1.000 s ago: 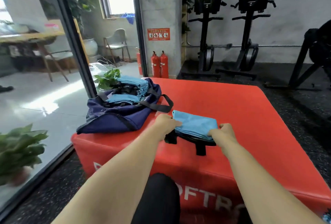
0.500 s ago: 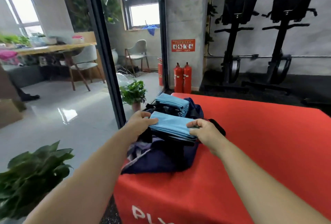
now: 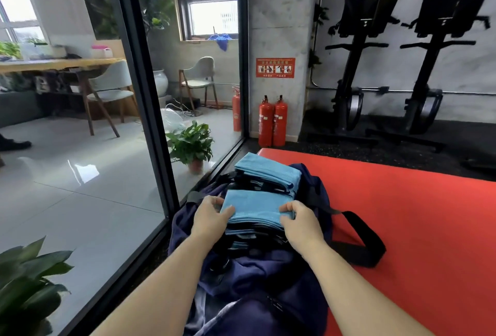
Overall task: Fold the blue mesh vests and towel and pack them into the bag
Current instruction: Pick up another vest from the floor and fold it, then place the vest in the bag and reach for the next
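Gym flooring of dark rubber surrounds a red padded platform point(image 3: 416, 215), with a glass partition point(image 3: 80, 174) on its left side. A navy blue fabric duffel bag point(image 3: 255, 276) lies open at the platform's left edge, its black strap point(image 3: 359, 239) looping out over the red surface. Inside the bag's opening, a folded light blue mesh vest point(image 3: 255, 205) sits on top of a stack of similar folded pieces. The left hand point(image 3: 210, 217) pinches the vest's left edge, thumb on top. The right hand point(image 3: 300, 221) grips the right edge with curled fingers. Just beyond, another folded blue stack point(image 3: 268, 169) rests in the bag's far end. Two red fire extinguishers point(image 3: 272, 121) stand against a concrete pillar point(image 3: 279, 27), and a small potted green plant point(image 3: 192, 145) sits behind the glass.
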